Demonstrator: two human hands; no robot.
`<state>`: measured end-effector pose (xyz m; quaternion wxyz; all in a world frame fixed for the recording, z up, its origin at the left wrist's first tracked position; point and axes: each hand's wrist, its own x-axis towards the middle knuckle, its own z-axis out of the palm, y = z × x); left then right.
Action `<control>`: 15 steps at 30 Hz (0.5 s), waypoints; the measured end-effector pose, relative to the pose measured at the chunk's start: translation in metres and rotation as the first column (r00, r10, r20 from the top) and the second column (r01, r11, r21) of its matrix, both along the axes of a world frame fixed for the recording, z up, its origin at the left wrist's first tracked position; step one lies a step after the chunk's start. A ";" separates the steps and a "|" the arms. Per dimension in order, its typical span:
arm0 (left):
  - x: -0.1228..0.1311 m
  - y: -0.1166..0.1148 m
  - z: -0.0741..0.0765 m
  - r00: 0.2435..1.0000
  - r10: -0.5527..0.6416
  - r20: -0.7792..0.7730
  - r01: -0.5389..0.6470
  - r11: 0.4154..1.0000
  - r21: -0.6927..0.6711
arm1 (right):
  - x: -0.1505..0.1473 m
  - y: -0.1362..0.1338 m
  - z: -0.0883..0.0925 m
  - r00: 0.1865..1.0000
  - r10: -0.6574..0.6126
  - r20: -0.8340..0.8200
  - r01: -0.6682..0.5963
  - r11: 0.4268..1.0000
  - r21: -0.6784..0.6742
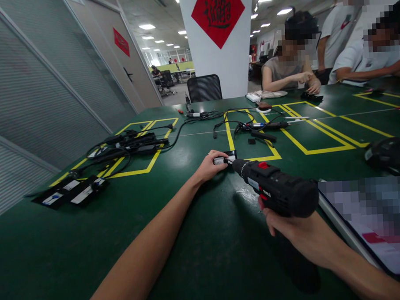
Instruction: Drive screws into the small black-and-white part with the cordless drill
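Here, left hand (210,166) pinched on a small part (224,159) — right hand (284,223) clamped around the drill (276,188).

Black brush calligraphy fills a red diamond sign (218,14) on the white pillar (231,64), unreadable here; the red door plaque (121,42) and the drill (278,193) label are likewise illegible.

Left hand (210,166) pinning a small black-and-white part (224,159) on the green surface (197,238), right hand (289,228) gripping a black power drill (276,188) pointed at it, tangled cables (130,144) beyond, people seated opposite
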<state>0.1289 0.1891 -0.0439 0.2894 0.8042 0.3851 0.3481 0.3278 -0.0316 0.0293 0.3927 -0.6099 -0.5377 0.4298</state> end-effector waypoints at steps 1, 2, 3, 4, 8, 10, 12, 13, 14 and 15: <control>0.000 0.000 0.000 1.000 0.000 0.000 0.000 1.000 -0.002 | 0.000 0.000 0.000 1.000 -0.004 0.003 0.004 1.000 0.012; 0.000 0.000 0.000 1.000 -0.001 0.000 0.001 1.000 -0.003 | 0.001 0.000 0.001 1.000 -0.001 0.009 0.001 1.000 0.019; 0.000 -0.001 0.000 1.000 -0.001 0.001 0.001 1.000 -0.004 | 0.002 0.000 0.002 1.000 0.010 0.018 -0.010 1.000 0.021; -0.001 -0.001 0.000 1.000 -0.001 0.001 0.001 1.000 -0.004 | 0.004 0.001 0.003 0.999 0.028 0.029 -0.028 0.999 0.015; -0.001 0.000 -0.001 1.000 -0.002 0.001 0.002 1.000 -0.003 | 0.010 0.004 0.008 0.990 0.124 0.073 -0.119 0.991 -0.062; -0.001 0.000 -0.001 1.000 -0.003 -0.001 0.003 1.000 -0.002 | 0.012 0.005 0.008 0.987 0.139 0.075 -0.133 0.988 -0.084; -0.001 0.000 -0.001 1.000 -0.003 -0.002 0.003 1.000 0.000 | 0.012 0.006 0.008 0.987 0.145 0.066 -0.139 0.986 -0.088; -0.001 0.000 -0.001 1.000 -0.003 -0.001 0.003 1.000 0.000 | 0.012 0.006 0.008 0.987 0.150 0.060 -0.145 0.985 -0.090; -0.001 0.000 -0.001 1.000 -0.002 -0.002 0.002 1.000 0.001 | 0.012 0.006 0.007 0.986 0.157 0.055 -0.151 0.984 -0.093; -0.001 0.000 -0.001 1.000 -0.003 -0.002 0.003 1.000 0.001 | 0.012 0.006 0.007 0.985 0.162 0.051 -0.157 0.983 -0.096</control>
